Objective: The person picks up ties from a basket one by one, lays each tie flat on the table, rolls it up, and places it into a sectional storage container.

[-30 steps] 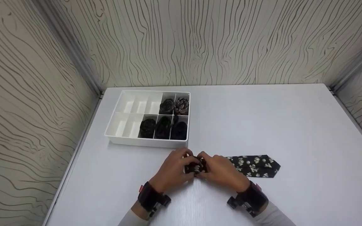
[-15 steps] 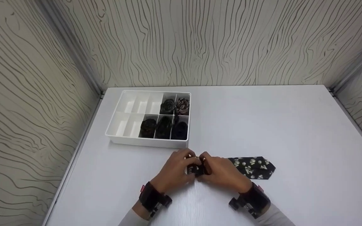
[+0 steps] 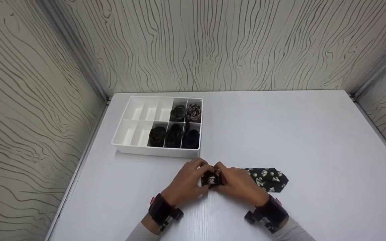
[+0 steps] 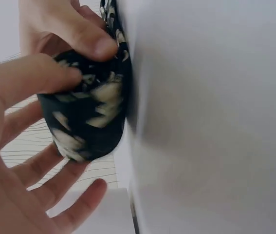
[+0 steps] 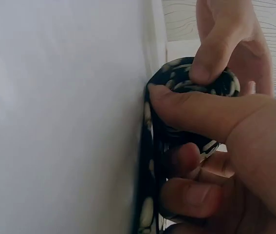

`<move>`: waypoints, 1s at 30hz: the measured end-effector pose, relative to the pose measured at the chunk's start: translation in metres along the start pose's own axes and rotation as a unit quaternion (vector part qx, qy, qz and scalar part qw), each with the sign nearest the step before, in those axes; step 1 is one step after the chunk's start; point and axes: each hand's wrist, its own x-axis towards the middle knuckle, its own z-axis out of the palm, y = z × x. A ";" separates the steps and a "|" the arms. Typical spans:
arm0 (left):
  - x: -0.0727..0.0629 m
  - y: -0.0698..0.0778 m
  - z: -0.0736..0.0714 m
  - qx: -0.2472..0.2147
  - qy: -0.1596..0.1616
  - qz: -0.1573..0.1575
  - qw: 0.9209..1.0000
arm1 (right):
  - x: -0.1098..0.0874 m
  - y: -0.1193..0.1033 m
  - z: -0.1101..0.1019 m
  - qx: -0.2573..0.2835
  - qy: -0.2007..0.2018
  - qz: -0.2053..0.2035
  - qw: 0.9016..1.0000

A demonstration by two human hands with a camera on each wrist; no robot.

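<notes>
A black necktie with a pale floral print (image 3: 269, 179) lies on the table, its pointed end to the right and its other part wound into a roll. My left hand (image 3: 189, 179) holds the roll's left side; in the left wrist view its thumb presses the coiled edge of the roll (image 4: 91, 122) while the fingers spread around the outside. From the right, my right hand (image 3: 239, 184) grips the roll, thumb on the coil and fingers curled by the flat strip (image 5: 146, 195). That hand covers the stretch between roll and pointed end in the head view.
A white divided box (image 3: 157, 152) stands behind the hands at the left. Its right-hand compartments hold several dark rolled ties (image 3: 174, 135); those on the left show bare white bottoms. Patterned walls (image 3: 209, 47) border the white table (image 3: 297, 134).
The pointed end of the tie has slid left toward my hands, so less of its flat length shows. Both hands have stayed at the roll, shifting only slightly.
</notes>
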 end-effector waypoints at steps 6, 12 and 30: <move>0.001 0.000 0.000 -0.004 0.004 0.007 1.000 | 0.001 0.001 0.000 0.023 -0.017 0.015 0.999; 0.001 0.000 0.001 0.007 -0.006 0.002 1.000 | -0.002 0.002 0.001 -0.008 -0.009 0.008 1.000; 0.000 0.002 0.002 -0.009 -0.019 -0.020 1.000 | -0.004 0.000 -0.001 -0.012 0.000 0.004 1.000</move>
